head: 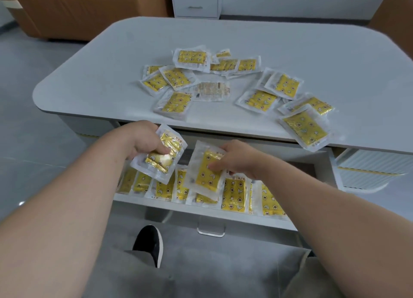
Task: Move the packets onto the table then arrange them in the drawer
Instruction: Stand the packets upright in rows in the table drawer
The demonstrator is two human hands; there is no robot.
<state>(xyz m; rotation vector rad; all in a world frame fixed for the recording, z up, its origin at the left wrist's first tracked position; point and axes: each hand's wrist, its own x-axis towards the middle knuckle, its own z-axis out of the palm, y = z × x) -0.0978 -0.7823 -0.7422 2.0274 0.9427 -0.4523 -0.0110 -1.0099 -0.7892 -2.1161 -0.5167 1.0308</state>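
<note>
Several yellow packets in clear wrappers lie scattered on the white table (93,74), among them one near the front edge (176,103) and one overhanging the edge at right (306,127). Below the tabletop the drawer (201,212) stands pulled out, with a row of packets (234,195) standing in it. My left hand (143,139) grips one packet (161,157) above the drawer's left part. My right hand (237,159) pinches another packet (207,172) over the drawer's middle.
The drawer's clear handle (211,230) faces me. A second white drawer unit (371,170) sits under the table at right. My knees and a black shoe (149,241) are below the drawer. A brown sofa (78,9) and a white cabinet (196,0) stand behind.
</note>
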